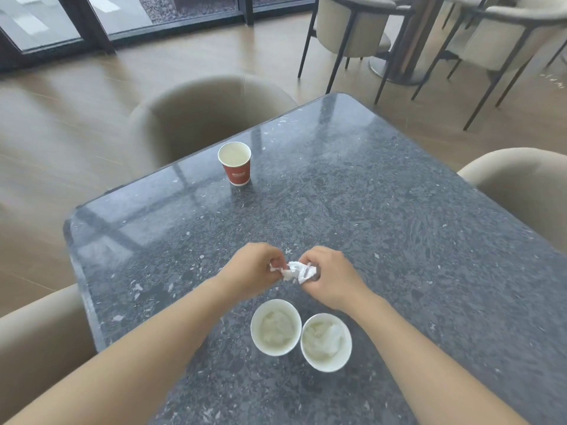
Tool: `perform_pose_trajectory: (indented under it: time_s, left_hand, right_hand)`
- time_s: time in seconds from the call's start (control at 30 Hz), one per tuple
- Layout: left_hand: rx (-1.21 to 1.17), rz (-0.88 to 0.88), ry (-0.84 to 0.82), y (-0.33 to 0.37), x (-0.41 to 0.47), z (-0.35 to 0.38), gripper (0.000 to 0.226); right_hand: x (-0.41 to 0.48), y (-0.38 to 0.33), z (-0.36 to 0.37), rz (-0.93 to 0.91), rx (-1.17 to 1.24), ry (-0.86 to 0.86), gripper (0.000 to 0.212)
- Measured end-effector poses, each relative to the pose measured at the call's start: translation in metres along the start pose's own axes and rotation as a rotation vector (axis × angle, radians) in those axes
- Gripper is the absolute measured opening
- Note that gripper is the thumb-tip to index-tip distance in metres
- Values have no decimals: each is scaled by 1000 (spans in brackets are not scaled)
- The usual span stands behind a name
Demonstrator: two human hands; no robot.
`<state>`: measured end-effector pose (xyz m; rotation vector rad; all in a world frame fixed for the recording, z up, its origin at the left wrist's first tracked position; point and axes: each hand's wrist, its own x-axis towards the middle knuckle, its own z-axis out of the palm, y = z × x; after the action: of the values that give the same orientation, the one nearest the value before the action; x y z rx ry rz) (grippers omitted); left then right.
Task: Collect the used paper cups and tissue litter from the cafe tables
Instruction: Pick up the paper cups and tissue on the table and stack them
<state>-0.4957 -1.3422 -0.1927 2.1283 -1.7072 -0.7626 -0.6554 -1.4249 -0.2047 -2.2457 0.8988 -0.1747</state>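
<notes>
dark table (pixel 399 210): both hands pinch crumpled white tissue (pixel 297 272).

Visible body parts: two hands and two forearms. The left hand (pixel 250 271) is bare and shows its back surface, with a rounded knuckle ridge. The fingertips are mostly hidden. The right hand (pixel 333 280) is bare and shows the same surface at the same level of detail. The left forearm (pixel 147 348) and the right forearm (pixel 429 348) are uncovered along their full visible length, from wrist to picture edge. Each forearm appears slim at the wrist and broader toward the lower edge of the wide-angle view. Outlines are slightly blurred. Nails cannot be assessed.
</notes>
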Motion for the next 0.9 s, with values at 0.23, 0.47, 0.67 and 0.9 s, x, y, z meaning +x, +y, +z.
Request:
perform_pose_trajectory:
  time_s: [0.23,0.47,0.67,0.9]
  left_hand:
    - [-116,79,71,40,-69,-31,9]
    - [-72,-141,43,36,-104,-6,14]
    - [-190,-162,135,45,-116,-7,27]
    - [-138,-159,123,38,-137,-13,37]
  right_hand:
    - [-75,-43,-34,-3,119,77,15]
    - [-97,-57,-13,142,-28,9,20]
    - [-90,-68,-4,174,-84,45,30]
    - [-94,-74,2,149,-53,19,33]
